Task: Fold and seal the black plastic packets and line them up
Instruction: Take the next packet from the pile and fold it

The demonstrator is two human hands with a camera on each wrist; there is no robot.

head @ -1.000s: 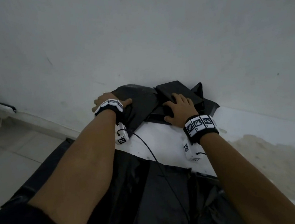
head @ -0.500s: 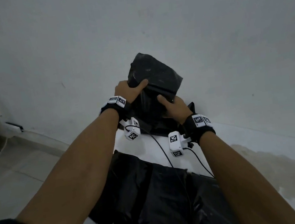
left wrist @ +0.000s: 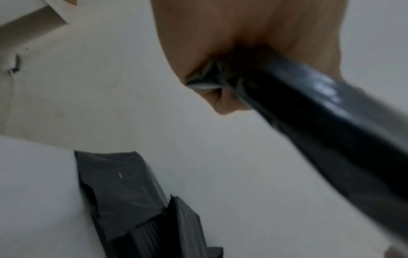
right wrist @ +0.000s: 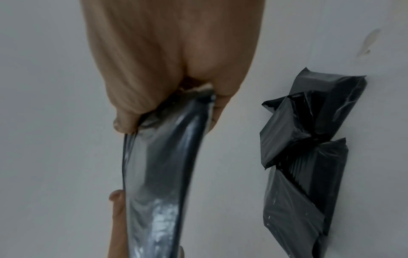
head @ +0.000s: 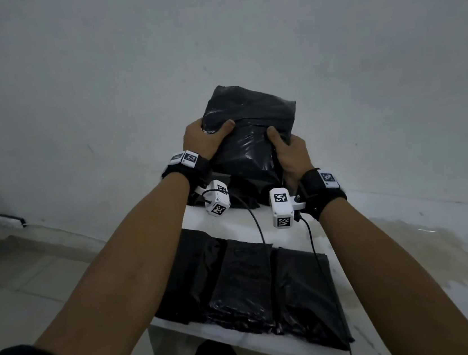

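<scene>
**Packet up off the pile, fold still to come**

I've got a black packet [head: 251, 134] lifted in both hands, held in front of the wall above the far end of the white surface [head: 279, 344]. My left hand [head: 203, 139] has its grip closed on the packet's left edge, thumb across the front, fingers behind. My right hand [head: 290, 152] is gripping the right edge lower down, thumb on the front face. From the left wrist view I see the plastic bunched in the crook of that hand [left wrist: 232, 52]; from the right wrist view the film [right wrist: 163, 157] is pinched tight and runs in a shiny strip away from my palm [right wrist: 172, 57].

I read this as the start of a fresh packet: it's picked up but not yet folded or sealed. There's a crease line across its upper part, with the top flap standing above my thumbs.

Below the packet, against the wall, the loose pile [right wrist: 309, 139] of unsorted packets waits. Nearer me, three packets [head: 246, 285] lie side by side in a row across the surface, touching edge to edge.

Next I reckon I need to bring this one down onto the bare patch of surface between pile and row, turn the top flap over along that crease, and press it shut. The film looks slick and limp, so both grips must stay firm until it's flat. Then it goes in beside the row.
</scene>
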